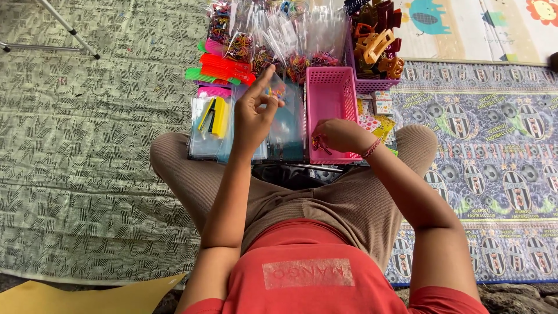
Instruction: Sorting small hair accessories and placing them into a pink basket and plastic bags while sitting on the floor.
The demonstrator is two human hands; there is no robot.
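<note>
Woven green floor mat (87, 145) carries the wares. Left hand (256, 113) lifts a small clear plastic packet (278, 88), grip pinching it; right hand (340, 135) pinches small colourful elastic bands (317, 143) at the pink plastic mesh basket (331, 99). Seemingly packing bands; next calls for steadying the packet's mouth.

Open mat is lying wide on the left. Far ahead, clear packets (279, 35) and a pink basket (331, 96) are blocking the way, with hair clips (378, 43) crowding the far right.
</note>
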